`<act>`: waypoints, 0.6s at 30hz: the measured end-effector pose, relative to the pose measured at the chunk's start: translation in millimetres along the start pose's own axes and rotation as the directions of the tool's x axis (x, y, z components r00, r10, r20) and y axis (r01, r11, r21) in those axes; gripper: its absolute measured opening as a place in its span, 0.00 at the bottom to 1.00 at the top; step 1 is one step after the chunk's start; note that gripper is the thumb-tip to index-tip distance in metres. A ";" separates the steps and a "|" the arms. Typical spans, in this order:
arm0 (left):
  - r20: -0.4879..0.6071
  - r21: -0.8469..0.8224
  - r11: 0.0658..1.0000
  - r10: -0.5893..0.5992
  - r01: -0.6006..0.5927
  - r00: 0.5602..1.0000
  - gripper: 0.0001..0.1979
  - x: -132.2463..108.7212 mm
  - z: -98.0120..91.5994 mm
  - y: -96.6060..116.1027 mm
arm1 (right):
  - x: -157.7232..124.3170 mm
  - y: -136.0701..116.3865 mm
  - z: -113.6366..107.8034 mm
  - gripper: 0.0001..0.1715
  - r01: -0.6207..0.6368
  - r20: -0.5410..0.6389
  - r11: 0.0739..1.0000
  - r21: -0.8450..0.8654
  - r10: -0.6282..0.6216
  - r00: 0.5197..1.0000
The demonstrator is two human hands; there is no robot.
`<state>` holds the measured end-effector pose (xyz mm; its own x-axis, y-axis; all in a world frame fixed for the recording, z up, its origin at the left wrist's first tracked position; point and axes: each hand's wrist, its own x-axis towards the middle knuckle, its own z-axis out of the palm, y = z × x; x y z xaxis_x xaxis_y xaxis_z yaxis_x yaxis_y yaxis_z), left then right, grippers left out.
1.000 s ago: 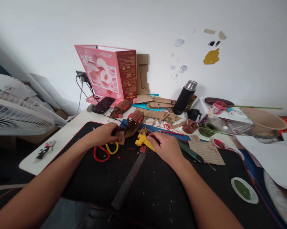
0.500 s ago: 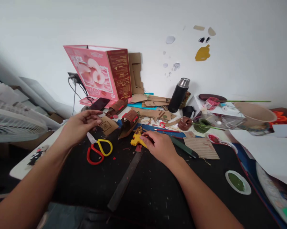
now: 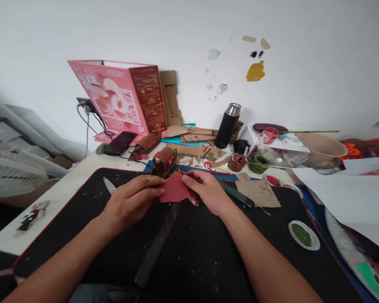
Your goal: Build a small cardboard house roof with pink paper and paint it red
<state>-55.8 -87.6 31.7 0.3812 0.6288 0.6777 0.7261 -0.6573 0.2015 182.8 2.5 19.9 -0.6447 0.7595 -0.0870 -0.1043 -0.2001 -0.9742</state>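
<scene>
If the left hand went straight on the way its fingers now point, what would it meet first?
The left hand would first meet the red paper piece, whose edge it touches. Beyond that, probably the right hand, though depth is hard to judge from one view.

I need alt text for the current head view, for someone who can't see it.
A person's left hand and right hand hold a flat red piece between them over a black mat. A dark strip lies on the mat; beyond are small brown models, a black flask and a pink box.
</scene>
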 end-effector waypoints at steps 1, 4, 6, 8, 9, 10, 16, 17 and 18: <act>-0.003 0.010 1.000 0.012 -0.012 1.000 0.16 -1.4 0.9 -0.5 | -0.5 -0.9 -0.4 0.28 -0.006 0.002 1.000 0.023 0.006 1.000; -0.014 0.025 0.999 0.027 -0.027 1.000 0.16 -2.7 4.6 1.1 | -1.5 -1.3 -0.5 0.26 -0.017 0.009 0.997 0.076 0.016 1.000; -0.019 0.033 0.999 -0.008 0.009 1.000 0.17 -1.2 7.5 2.5 | -1.4 -0.5 -0.7 0.25 -0.016 0.005 0.997 0.080 0.015 1.000; -0.045 0.072 0.989 -0.128 0.131 0.991 0.18 1.3 8.8 0.6 | -0.5 0.0 -1.8 0.25 -0.004 -0.016 0.997 0.082 0.005 1.000; -0.071 0.102 0.967 -0.228 0.235 0.971 0.19 2.3 8.5 -2.4 | 0.2 0.0 -2.9 0.26 0.008 -0.035 0.996 0.087 -0.005 0.999; -0.100 0.134 0.926 -0.343 0.354 0.934 0.20 3.0 7.4 -6.9 | 0.9 -0.4 -4.3 0.26 0.024 -0.059 0.995 0.095 -0.019 0.998; 0.090 0.190 0.603 -0.797 0.775 0.597 0.28 -6.7 1.8 -46.2 | 4.4 -3.7 -13.2 0.26 0.095 -0.201 0.991 0.089 -0.076 0.977; 0.152 0.171 0.581 -0.814 0.796 0.561 0.29 -9.2 3.1 -50.7 | 4.6 -3.7 -13.8 0.26 0.093 -0.213 0.992 0.081 -0.074 0.974; 0.196 0.153 0.566 -0.821 0.810 0.536 0.29 -11.4 5.1 -53.9 | 4.8 -3.4 -14.2 0.27 0.089 -0.220 0.993 0.072 -0.071 0.973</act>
<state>-96.3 -57.2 9.5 -0.2795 0.9583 0.0593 0.8075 0.2012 0.5545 190.8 15.6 19.8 -0.4529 0.8894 -0.0617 -0.2156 -0.1764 -0.9604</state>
